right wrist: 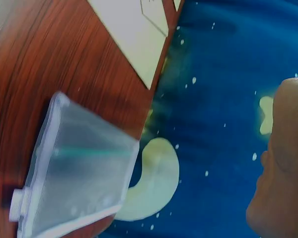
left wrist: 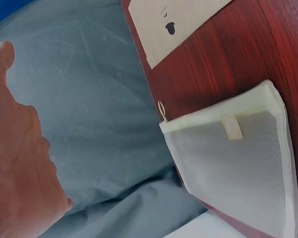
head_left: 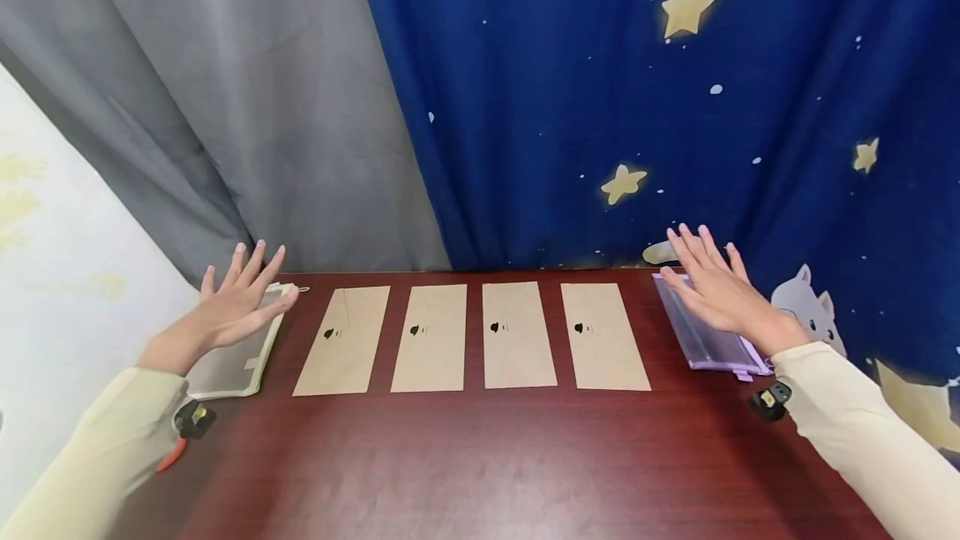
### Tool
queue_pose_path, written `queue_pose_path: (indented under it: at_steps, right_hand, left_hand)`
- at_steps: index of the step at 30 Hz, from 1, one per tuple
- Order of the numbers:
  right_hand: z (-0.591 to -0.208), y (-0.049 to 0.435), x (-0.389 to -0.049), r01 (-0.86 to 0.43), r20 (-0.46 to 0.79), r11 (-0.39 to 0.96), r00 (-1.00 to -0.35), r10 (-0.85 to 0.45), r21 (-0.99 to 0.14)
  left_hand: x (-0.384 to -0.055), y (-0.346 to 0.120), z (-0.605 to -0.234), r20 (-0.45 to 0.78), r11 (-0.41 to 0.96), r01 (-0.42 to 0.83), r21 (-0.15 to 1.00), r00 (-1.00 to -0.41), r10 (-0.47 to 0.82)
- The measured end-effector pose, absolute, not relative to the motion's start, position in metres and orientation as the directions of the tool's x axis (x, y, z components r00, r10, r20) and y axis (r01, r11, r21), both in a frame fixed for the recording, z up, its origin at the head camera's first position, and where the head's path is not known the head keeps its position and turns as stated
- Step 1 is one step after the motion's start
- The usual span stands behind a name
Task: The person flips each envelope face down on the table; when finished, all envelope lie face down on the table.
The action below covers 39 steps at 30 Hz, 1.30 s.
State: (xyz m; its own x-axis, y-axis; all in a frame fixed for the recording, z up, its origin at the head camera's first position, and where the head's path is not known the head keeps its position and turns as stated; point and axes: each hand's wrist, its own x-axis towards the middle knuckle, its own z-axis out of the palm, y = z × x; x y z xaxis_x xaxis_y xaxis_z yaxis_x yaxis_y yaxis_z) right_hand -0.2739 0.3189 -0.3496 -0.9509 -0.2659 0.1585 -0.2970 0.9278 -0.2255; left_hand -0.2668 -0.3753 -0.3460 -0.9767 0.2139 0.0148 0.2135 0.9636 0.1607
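Note:
My left hand (head_left: 232, 307), fingers spread and straight, is held up over a white-edged mesh zip pouch (head_left: 225, 369) at the table's left. In the left wrist view the same pouch (left wrist: 228, 168) shows a small tag and a cord loop, apart from the hand. On the other side my right hand (head_left: 716, 298) is raised with extended fingers above a purple-edged mesh pouch (head_left: 701, 344). The right wrist view shows a green line across this pouch (right wrist: 89, 173). Neither hand holds anything. Between the pouches several beige paper sheets (head_left: 438, 365) lie in a row, each with a small black hat-like print.
The dark red wooden table (head_left: 480, 465) meets a grey curtain (head_left: 315, 123) and a blue star-patterned curtain (head_left: 555, 107) at its back edge. A white wall (head_left: 67, 257) borders the left side. Part of a red object (head_left: 172, 456) shows beside the left sleeve.

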Motion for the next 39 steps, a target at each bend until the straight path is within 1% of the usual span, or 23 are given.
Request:
queue_pose_path:
  at_steps: [3,9,16,21,24,26,30,34,37,39]
  right_hand:
    - [-0.352,0.307,-0.279,-0.328,0.178,0.917,-0.94,-0.292,-0.226]
    - [-0.35,0.278,-0.286,-0.381,0.211,0.89,-0.918,-0.334,-0.25]
    - [-0.358,0.245,-0.297,-0.398,0.174,0.862,-0.917,-0.36,-0.313]
    - [-0.369,0.218,-0.305,-0.418,0.192,0.824,-0.908,-0.371,-0.382]
    - [-0.375,0.2,-0.309,-0.433,0.204,0.786,-0.901,-0.382,-0.441]
    - [-0.377,0.189,-0.31,-0.433,0.2,0.746,-0.9,-0.387,-0.505]
    - [-0.379,0.167,-0.311,-0.405,0.172,0.624,-0.9,-0.401,-0.668]
    - [-0.382,0.141,-0.313,-0.33,0.138,0.435,-0.898,-0.417,-0.838]
    - [-0.385,0.117,-0.317,-0.201,0.089,0.219,-0.897,-0.432,-0.955]
    - [-0.387,0.101,-0.317,-0.066,0.032,0.059,-0.893,-0.448,-0.996]
  left_hand:
    - [-0.267,-0.372,-0.347,0.006,0.964,0.209,0.166,-0.978,0.21]
    - [-0.268,-0.367,-0.351,0.006,0.955,0.198,0.219,-0.98,0.201]
    - [-0.265,-0.368,-0.362,0.004,0.932,0.186,0.31,-0.981,0.194]
    - [-0.265,-0.364,-0.369,0.032,0.906,0.233,0.354,-0.971,0.238]
    - [-0.265,-0.361,-0.372,0.059,0.896,0.263,0.357,-0.964,0.26]
    - [-0.266,-0.358,-0.373,0.064,0.897,0.261,0.358,-0.965,0.255]
    - [-0.268,-0.349,-0.376,0.051,0.907,0.207,0.368,-0.978,0.202]
    - [-0.272,-0.339,-0.378,0.03,0.887,0.152,0.437,-0.988,0.154]
    - [-0.274,-0.336,-0.379,0.0,0.844,0.122,0.522,-0.99,0.143]
    - [-0.274,-0.335,-0.379,-0.034,0.795,0.096,0.599,-0.989,0.145]
